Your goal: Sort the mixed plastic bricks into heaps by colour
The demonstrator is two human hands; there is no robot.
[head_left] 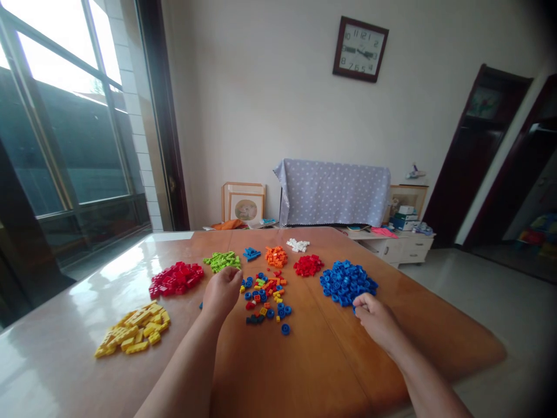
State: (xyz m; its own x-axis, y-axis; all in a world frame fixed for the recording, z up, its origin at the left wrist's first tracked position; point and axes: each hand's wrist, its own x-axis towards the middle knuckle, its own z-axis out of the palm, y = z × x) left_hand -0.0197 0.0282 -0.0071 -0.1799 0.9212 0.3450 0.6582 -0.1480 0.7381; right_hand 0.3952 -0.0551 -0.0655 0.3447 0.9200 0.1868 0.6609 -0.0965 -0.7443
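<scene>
My left hand (223,292) is closed, fingers curled together, between the lime green brick pile (217,260) and the mixed loose bricks (264,296). Whatever it may hold is hidden. At the near edge of the big pile of round blue bricks (347,281), my right hand (375,316) is pinched, with a bit of a blue brick (354,310) showing at its fingertips. The mixed bricks are blue, orange, yellow, red and dark ones, scattered mid-table. A single round blue brick (285,330) lies nearest me among them.
On the wooden table (278,377) are piles of yellow (134,331), dark red (176,280), blue (251,253), orange (275,256), red (308,265) and white bricks (298,245). Behind it stand a cloth-covered object (335,191) and a low white cabinet (404,249).
</scene>
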